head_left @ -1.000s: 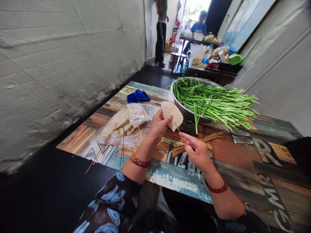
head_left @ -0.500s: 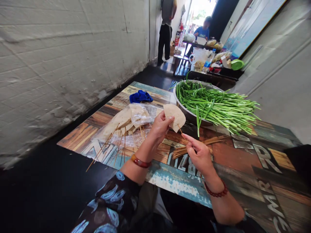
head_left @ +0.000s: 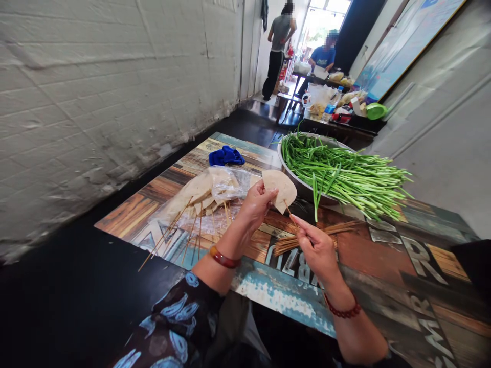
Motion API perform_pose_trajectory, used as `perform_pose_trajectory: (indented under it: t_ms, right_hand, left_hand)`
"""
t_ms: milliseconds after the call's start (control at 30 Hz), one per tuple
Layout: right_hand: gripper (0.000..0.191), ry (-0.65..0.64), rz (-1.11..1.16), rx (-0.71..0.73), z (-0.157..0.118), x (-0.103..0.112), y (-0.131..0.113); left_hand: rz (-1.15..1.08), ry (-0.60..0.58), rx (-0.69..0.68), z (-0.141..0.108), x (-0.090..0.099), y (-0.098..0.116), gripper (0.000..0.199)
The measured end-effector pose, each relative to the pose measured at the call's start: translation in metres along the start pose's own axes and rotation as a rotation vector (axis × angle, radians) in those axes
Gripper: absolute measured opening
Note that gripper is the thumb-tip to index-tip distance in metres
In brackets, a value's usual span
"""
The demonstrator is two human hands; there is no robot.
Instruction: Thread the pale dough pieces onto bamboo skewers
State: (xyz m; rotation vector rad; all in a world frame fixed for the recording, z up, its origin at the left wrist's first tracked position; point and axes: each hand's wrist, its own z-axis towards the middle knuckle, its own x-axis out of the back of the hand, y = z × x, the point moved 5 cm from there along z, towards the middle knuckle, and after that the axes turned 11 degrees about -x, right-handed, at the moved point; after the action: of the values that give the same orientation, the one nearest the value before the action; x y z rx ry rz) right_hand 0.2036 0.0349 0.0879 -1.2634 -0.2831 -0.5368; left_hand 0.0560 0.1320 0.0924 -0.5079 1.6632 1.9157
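Between the fingers and thumb of my left hand (head_left: 258,205) is a thin, pale, fan-shaped sheet of food (head_left: 282,187), perhaps tofu skin or flatbread. My right hand (head_left: 317,248) pinches a thin wooden skewer (head_left: 290,214), whose far end enters the sheet's lower tip. Left of my hands, a stack of similar sheets (head_left: 201,191) with skewers in them lies on and partly under clear plastic (head_left: 230,185). A bundle of loose skewers (head_left: 286,245) rests on the table behind my right hand, which hides part of it.
A metal bowl (head_left: 283,162) heaped with long green stalks (head_left: 353,176) stands at the table's far right. A blue cloth (head_left: 226,155) lies at the far left of the patterned table (head_left: 130,214). Two people are farther back, one standing, one at a table with bags and bottles.
The view has shifted slightly, so the table appears a little lower and farther right. Both hands keep their hold on sheet and skewer. The standing person in the background has changed posture.
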Motion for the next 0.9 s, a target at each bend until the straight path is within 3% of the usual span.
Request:
perform_pose_trajectory:
  t_ms: [367,900]
  right_hand:
    - [0.038,0.006,-0.004,-0.021,0.0005,0.0009,0.0028]
    - [0.041,0.0,-0.029,-0.051,0.0004,0.0015,0.005]
  left_hand:
    - [-0.023,-0.011,0.03,-0.0009,0.0005,0.002,0.049]
    - [0.067,-0.055,-0.058,0.0009,0.0012,0.003,0.05]
